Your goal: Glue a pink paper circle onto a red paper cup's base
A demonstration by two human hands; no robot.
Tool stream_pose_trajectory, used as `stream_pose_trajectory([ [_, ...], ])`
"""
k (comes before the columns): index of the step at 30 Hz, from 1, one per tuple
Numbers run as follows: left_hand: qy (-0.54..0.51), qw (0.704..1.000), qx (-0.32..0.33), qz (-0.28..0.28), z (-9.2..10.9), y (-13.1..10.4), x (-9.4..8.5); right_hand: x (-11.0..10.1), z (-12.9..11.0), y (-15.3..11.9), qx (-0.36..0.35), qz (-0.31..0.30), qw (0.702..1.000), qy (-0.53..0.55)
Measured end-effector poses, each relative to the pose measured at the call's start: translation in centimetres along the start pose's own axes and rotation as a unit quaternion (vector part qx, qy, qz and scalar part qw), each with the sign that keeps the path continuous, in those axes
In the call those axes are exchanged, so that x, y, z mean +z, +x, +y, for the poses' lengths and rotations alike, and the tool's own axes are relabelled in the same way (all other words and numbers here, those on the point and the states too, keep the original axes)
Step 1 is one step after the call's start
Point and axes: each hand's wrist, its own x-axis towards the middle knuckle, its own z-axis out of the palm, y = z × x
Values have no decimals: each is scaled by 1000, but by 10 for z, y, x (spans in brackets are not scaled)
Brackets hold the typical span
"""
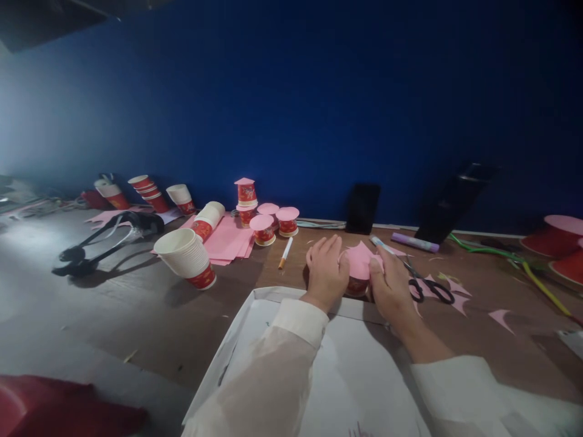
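Note:
Just beyond the white tray, a small red paper cup (357, 287) stands with a piece of pink paper (359, 260) on top. My left hand (326, 272) is curved around its left side, thumb against the paper's edge. From the right, my right hand (392, 284) closes around it, thumb also at the paper. Most of the cup's sides are hidden behind my fingers. Close to my right hand lie black-handled scissors (430, 290) and a light-coloured tube (381, 244), partly covered by the fingers.
Left of my hands are small cups with pink paper tops (262, 229), a pen-like white stick (286, 252), pink sheets (232, 237) and a stack of paper cups (186, 258). Pink scraps (501, 319) and a purple tube (415, 242) lie right. A white tray (259, 294) sits in front.

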Motion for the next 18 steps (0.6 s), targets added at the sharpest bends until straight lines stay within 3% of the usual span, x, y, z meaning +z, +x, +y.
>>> stream_pose_trajectory([
  [6,-18,1000,23,7,2,-1,-1,-5,-10,-1,8,15,1000,17],
  [11,-19,999,39,-5,2,-2,0,-4,-14,-2,-30,-21,999,14],
  [18,-20,999,38,-15,0,-3,-1,-2,-13,-4,-40,-21,999,8],
])
